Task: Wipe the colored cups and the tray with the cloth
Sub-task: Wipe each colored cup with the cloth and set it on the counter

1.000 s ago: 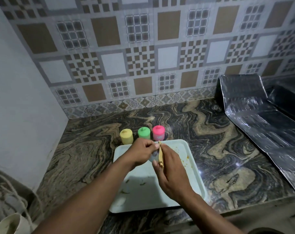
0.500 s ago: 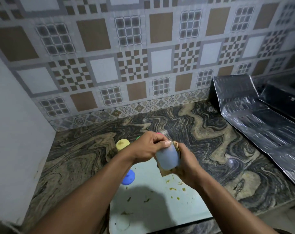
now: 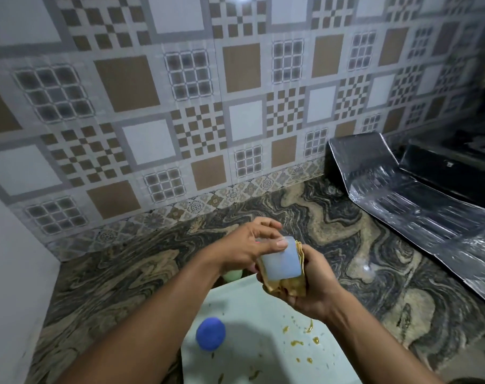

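The counter (image 3: 332,217) is dark polished stone with tan veins swirling through it, and it runs back to a tiled wall (image 3: 235,106) of brown, white and checkered squares. A plain white wall (image 3: 11,259) closes the corner on the left. Off to the right a creased sheet of foil (image 3: 416,212) lies across the stone and turns up against the tiles.

A pale tray (image 3: 249,314) sits at the near edge of the counter, spotted with yellow-brown food bits (image 3: 296,342). On its left part rests a round blue piece (image 3: 210,333); whether it is a cup or a lid I cannot tell. A green cup (image 3: 232,275) peeks out from under the left wrist, just past the tray's far edge.

Both hands are raised over the far end of the tray. The left hand (image 3: 249,245) grips a pale, milky cup (image 3: 281,261) lying on its side, with the thumb pressed on the near rim and the fingers curled over the far end. The right hand (image 3: 310,284) is closed round a tan cloth (image 3: 287,286), bunched in the palm and held against the underside and right side of that cup.
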Motion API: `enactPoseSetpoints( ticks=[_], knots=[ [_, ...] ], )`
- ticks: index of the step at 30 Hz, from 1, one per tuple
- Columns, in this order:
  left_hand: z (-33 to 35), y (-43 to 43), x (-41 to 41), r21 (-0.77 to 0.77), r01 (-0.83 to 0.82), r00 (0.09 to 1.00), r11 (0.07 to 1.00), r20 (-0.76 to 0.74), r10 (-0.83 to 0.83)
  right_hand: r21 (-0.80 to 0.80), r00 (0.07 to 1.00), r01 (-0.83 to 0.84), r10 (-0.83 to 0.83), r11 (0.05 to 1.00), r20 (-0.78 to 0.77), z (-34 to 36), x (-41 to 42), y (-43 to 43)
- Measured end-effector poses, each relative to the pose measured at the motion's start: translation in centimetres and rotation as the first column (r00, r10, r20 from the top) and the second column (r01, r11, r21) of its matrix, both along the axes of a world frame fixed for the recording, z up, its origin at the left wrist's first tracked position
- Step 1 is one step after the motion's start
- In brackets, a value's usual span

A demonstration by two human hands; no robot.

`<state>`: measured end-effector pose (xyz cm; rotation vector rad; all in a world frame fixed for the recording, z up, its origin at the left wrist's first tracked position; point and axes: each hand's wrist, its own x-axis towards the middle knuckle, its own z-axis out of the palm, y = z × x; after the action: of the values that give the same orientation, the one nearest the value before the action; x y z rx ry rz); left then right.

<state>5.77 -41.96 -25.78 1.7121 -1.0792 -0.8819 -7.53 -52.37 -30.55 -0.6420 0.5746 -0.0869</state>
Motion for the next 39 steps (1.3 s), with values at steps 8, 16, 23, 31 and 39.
enactPoseSetpoints(
  ticks=[8,16,23,31,39],
  knots=[
    [-0.7,-1.2,1.7,0.031,0.053,0.995,0.998,-0.083,-0.051,-0.12,0.984,0.167,-0.173,0.979,-0.038,0.0,1.3,0.0],
    [-1.7,-1.3,2.4,-0.101,0.022,0.991,0.995,-0.126,-0.035,0.064,0.998,0.059,-0.057,0.996,-0.039,1.4,1.3,0.0],
    [-0.8,-1.3,2.4,-0.088,-0.014,0.999,0.996,-0.048,0.01,-0.398,0.947,0.259,-0.313,0.88,-0.074,0.1,3.0,-0.3],
    [-1.8,0.0,3.4,-0.133,-0.025,0.995,0.991,-0.097,0.012,0.042,0.995,0.025,-0.021,0.999,-0.095,0.1,2.2,0.6],
    [-0.6,-0.2,3.3,-0.095,-0.011,1.0,0.995,-0.012,0.01,-0.305,0.976,0.149,-0.19,0.941,-0.109,0.3,3.4,0.5]
  ],
)
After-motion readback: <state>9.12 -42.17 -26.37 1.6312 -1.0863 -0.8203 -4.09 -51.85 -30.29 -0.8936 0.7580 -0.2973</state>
